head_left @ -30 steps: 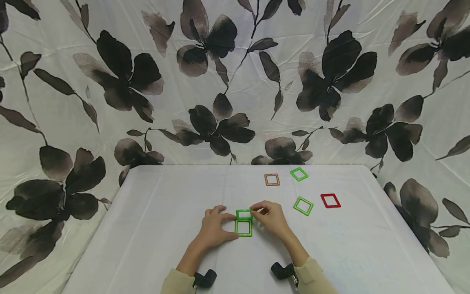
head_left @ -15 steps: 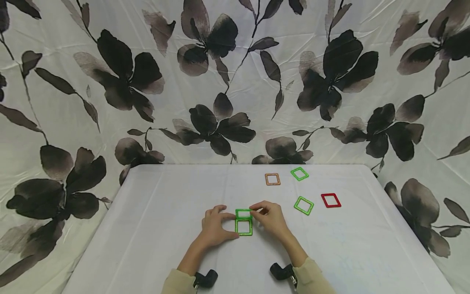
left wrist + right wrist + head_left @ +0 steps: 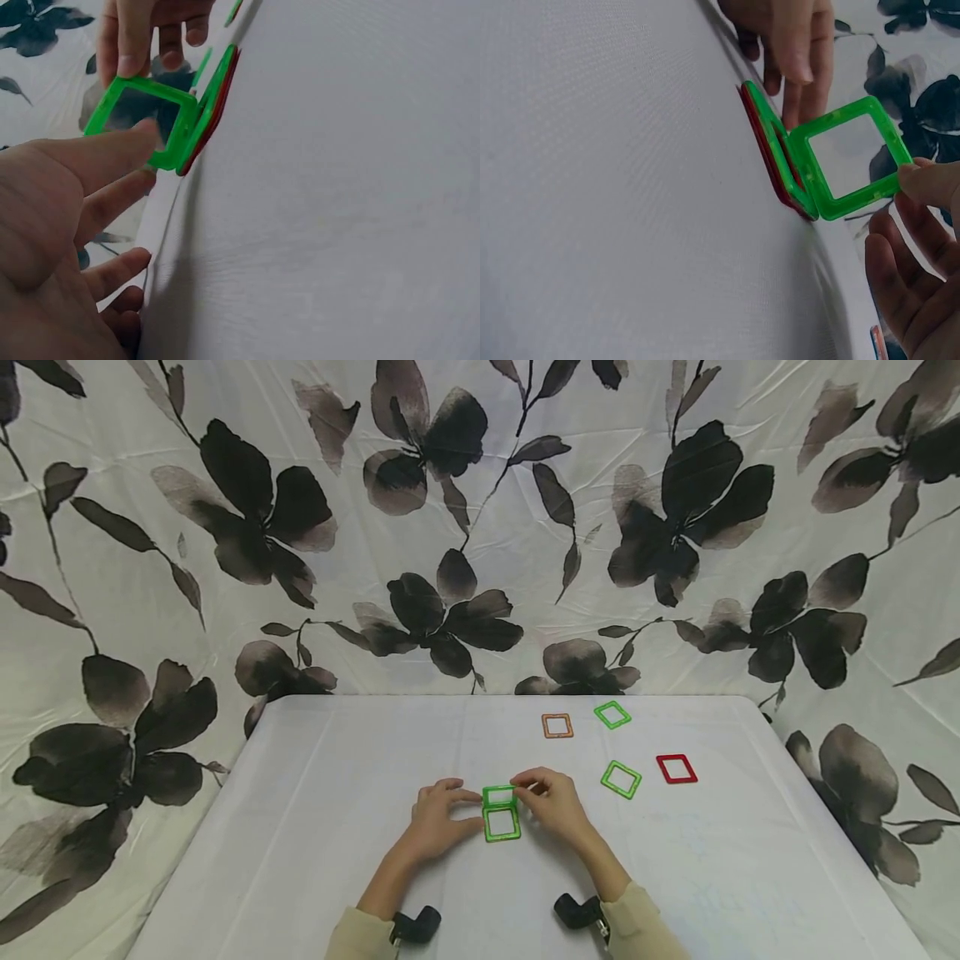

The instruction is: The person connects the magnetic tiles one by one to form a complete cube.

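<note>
Below the centre of the head view, a raised green square (image 3: pixel 810 176) meets the far edge of a flat green square (image 3: pixel 502 837), their join running left to right across the frame. A red square (image 3: pixel 766 150) lies beneath the flat one on the surface (image 3: pixel 337 860). The right hand (image 3: pixel 557 806) is nearer the raised square, its grip pinching that square's upper right corner. The left hand (image 3: pixel 433 820) has thumb and fingers spread beside the left edges; contact is unclear.
</note>
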`<state>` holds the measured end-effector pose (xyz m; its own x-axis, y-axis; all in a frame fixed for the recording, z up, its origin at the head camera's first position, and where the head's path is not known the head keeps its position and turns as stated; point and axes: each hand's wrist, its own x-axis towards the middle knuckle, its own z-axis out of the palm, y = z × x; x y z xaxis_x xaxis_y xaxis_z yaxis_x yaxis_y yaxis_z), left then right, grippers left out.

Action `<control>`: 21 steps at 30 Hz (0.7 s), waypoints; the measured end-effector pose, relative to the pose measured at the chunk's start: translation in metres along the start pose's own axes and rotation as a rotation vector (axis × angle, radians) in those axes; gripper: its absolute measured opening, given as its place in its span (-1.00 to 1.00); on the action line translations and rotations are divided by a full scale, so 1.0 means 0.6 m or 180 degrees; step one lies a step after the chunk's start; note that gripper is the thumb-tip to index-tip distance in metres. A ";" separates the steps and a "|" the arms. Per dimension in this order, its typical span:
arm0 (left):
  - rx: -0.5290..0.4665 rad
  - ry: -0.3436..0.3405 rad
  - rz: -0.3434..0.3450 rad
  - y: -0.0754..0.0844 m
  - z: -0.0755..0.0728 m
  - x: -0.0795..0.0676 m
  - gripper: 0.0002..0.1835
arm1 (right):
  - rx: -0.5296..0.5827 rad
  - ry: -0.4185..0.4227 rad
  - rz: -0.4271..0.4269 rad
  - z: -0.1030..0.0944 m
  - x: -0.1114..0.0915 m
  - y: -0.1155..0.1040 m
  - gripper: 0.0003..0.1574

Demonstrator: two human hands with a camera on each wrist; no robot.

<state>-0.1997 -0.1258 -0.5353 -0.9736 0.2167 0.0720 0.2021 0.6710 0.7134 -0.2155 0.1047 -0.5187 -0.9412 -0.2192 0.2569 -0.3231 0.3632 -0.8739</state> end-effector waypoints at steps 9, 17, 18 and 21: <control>-0.0730 0.0030 0.0114 0.004 -0.012 0.007 -0.85 | -0.0027 -0.0166 -0.0062 -0.003 0.006 0.008 -0.83; -0.0925 -0.0094 0.0315 0.012 -0.017 0.011 -0.86 | 0.0085 -0.0197 -0.0142 -0.002 0.005 -0.004 -0.83; -0.0920 -0.0123 0.0321 0.012 -0.018 0.011 -0.87 | 0.0067 -0.0210 -0.0138 -0.002 0.006 -0.004 -0.83; -0.0935 -0.0208 0.0351 0.013 -0.019 0.013 -0.86 | 0.0040 -0.0237 -0.0157 0.001 0.012 0.011 -0.82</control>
<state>-0.2069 -0.1271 -0.5213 -0.9367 0.3282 0.1220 0.2574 0.4095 0.8753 -0.2242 0.1052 -0.5229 -0.9141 -0.3034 0.2689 -0.3673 0.3390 -0.8661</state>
